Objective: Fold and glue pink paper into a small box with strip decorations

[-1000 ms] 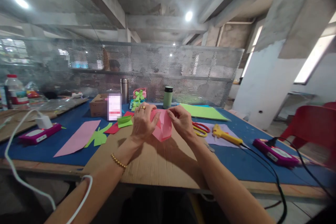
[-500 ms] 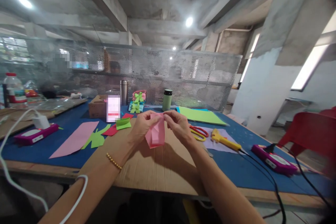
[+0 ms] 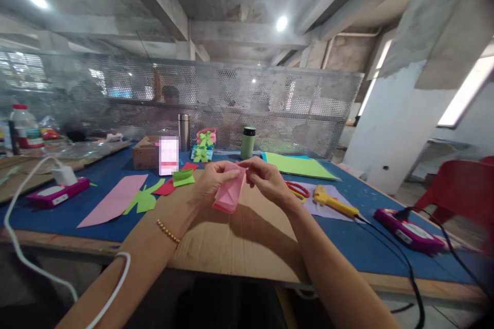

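A folded piece of pink paper (image 3: pixel 229 194) hangs between both my hands, a little above a brown cardboard sheet (image 3: pixel 235 239) on the blue table. My left hand (image 3: pixel 210 181) pinches its upper left edge with closed fingers. My right hand (image 3: pixel 266 179) pinches the upper right corner with thumb and fingertips. The paper tilts down to the left and its lower end is free.
Pink strip (image 3: pixel 113 200), green scraps (image 3: pixel 143 200) and a red scrap lie left. Scissors (image 3: pixel 296 190), a yellow glue gun (image 3: pixel 334 201) with cord and a magenta device (image 3: pixel 409 223) lie right. Green sheet (image 3: pixel 297 165), green cup (image 3: pixel 247 142), steel flask (image 3: pixel 183 132), box (image 3: pixel 145 153) stand behind; mesh screen beyond.
The pink paper has been folded narrower and turned from flat-facing to a tilted, hanging strip. My left hand rotated from covering the paper to pinching its top edge.
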`<state>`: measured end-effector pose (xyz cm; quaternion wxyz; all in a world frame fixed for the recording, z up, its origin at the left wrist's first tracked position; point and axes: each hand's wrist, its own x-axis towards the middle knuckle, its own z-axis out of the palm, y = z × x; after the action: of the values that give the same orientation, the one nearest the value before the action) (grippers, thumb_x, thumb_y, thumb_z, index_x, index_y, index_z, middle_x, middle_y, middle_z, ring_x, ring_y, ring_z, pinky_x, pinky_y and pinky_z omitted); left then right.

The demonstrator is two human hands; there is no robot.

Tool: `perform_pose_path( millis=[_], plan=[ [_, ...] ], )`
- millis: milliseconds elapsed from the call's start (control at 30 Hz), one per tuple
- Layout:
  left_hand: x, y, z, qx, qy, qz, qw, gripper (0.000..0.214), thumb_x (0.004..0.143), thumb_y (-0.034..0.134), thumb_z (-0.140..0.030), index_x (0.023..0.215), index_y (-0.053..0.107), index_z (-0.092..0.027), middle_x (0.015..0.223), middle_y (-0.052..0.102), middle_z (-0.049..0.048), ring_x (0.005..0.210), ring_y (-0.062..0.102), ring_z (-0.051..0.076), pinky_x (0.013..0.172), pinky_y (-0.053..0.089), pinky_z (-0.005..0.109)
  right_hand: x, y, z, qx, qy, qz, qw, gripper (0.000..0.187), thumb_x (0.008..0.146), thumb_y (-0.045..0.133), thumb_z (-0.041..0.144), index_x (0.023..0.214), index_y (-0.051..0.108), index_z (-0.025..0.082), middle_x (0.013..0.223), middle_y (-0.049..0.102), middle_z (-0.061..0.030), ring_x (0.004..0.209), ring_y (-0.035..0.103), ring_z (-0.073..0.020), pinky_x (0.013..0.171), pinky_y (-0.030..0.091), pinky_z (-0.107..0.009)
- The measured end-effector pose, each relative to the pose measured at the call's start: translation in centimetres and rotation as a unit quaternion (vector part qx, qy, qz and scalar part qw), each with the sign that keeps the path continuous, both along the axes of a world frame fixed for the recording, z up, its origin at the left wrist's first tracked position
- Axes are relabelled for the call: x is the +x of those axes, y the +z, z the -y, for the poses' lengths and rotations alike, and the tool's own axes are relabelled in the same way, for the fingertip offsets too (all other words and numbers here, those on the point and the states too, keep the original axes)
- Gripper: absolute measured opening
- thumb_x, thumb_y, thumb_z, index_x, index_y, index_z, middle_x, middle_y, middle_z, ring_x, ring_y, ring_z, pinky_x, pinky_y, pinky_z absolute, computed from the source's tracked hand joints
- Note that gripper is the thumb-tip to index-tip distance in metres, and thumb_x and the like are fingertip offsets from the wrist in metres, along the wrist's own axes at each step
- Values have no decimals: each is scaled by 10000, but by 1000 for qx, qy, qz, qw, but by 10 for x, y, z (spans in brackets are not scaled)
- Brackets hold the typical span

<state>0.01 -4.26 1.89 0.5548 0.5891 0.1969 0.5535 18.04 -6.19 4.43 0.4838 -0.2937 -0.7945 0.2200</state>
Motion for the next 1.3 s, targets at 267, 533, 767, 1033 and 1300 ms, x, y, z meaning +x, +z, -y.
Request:
perform_pose_path(
  millis=[267, 533, 767, 1033, 1300],
  plan=[
    [-4, 5, -2, 30, 61, -29, 997, 304, 665, 823, -383, 819, 709, -146, 790, 687, 33, 701, 587, 153, 662, 441, 265, 1, 0, -1, -27, -16, -30, 999, 185, 841, 625, 370, 877, 622, 189, 695, 583, 9, 572, 532, -114, 515, 450, -257],
    [-6, 8, -4, 182, 256, -67, 947, 322, 742, 727, -272, 1050, 677, -192, 785, 661, 16, 743, 587, 160, 718, 438, 270, 3, -7, -15, 39, -144, -52, 987, 145, 810, 589, 331, 814, 647, 198, 671, 575, -5, 569, 468, -128, 522, 388, -265],
    [-13, 15, -7, 100, 130, 73, 984, 371, 816, 653, -337, 1162, 654, -203, 1276, 646, 108, 1135, 603, 250, 914, 497, 365, 2, -5, -15, 76, -213, -59, 972, 128, 797, 571, 302, 802, 649, 200, 717, 623, -37, 625, 514, -162, 589, 418, -293],
    [-26, 21, -15, -72, -69, 231, 968, 224, 937, 509, -236, 1091, 650, -153, 1190, 696, 100, 1136, 653, 223, 982, 509, 380, 5, -4, -16, 117, -241, -55, 962, 149, 809, 567, 298, 801, 660, 182, 728, 639, -37, 615, 523, -153, 627, 439, -297],
    [-11, 6, -16, 164, 194, -49, 966, 117, 870, 643, -276, 920, 681, -177, 925, 717, 73, 868, 671, 214, 844, 517, 397, 3, -5, -13, 131, -240, -59, 960, 146, 815, 563, 292, 793, 659, 183, 718, 638, -31, 619, 536, -151, 603, 429, -278]
  ],
)
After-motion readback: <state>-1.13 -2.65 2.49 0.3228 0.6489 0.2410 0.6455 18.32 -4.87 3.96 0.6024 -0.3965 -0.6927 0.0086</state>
